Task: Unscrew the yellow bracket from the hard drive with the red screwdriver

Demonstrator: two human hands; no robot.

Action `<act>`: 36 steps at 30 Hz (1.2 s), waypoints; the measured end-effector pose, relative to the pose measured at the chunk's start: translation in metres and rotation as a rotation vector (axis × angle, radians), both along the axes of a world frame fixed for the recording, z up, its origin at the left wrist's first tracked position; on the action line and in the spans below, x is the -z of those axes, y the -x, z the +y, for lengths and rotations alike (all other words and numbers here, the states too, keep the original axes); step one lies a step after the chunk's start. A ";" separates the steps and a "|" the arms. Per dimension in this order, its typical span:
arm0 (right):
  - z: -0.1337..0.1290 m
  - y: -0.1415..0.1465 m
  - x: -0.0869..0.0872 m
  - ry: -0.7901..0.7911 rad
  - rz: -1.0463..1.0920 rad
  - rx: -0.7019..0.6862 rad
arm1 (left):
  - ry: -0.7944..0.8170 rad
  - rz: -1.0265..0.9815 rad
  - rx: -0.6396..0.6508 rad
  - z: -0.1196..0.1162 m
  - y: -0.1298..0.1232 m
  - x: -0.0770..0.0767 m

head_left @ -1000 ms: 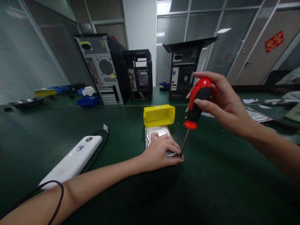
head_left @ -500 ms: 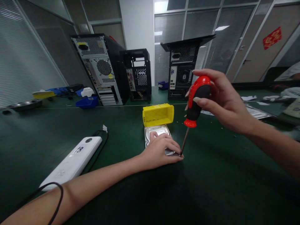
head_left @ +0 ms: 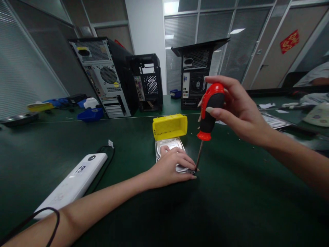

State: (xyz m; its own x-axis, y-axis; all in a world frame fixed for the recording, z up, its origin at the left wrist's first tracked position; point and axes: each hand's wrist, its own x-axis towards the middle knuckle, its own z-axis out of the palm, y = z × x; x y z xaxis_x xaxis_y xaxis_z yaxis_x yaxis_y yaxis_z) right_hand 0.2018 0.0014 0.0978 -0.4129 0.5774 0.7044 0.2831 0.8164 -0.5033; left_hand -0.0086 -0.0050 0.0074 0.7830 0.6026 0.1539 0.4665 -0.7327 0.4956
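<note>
A silver hard drive (head_left: 158,148) lies on the green table against a yellow plastic bin (head_left: 170,127). Over its near part my left hand (head_left: 173,164) is spread, gripping the drive's edges and near corner, and hides much of it. Wrapped round the red and black handle of a screwdriver (head_left: 215,103) are the fingers of my right hand (head_left: 240,108). The shaft slants down, and its tip meets the drive's near right corner beside my left fingertips. Whether a screw is under the tip cannot be seen.
Three computer cases stand behind: a large one (head_left: 109,75), a small one (head_left: 149,82) and one with a raised panel (head_left: 196,75). A white power bank (head_left: 74,183) with a black cable lies left. Blue bin (head_left: 90,115) at back left; a person's sleeve (head_left: 312,75) far right.
The whole view has shifted slightly, so things appear a little further left. Both hands keep their holds, and the screwdriver tip stays at the drive's corner.
</note>
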 end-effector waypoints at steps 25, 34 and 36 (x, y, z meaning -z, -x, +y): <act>0.005 0.002 0.003 0.013 0.030 0.065 | 0.008 -0.037 -0.018 0.000 -0.001 0.003; 0.015 -0.002 0.008 0.061 -0.006 0.128 | 0.022 -0.027 -0.031 -0.001 -0.002 0.000; 0.016 -0.003 0.008 0.053 0.002 0.127 | 0.015 -0.029 -0.028 -0.001 -0.001 0.000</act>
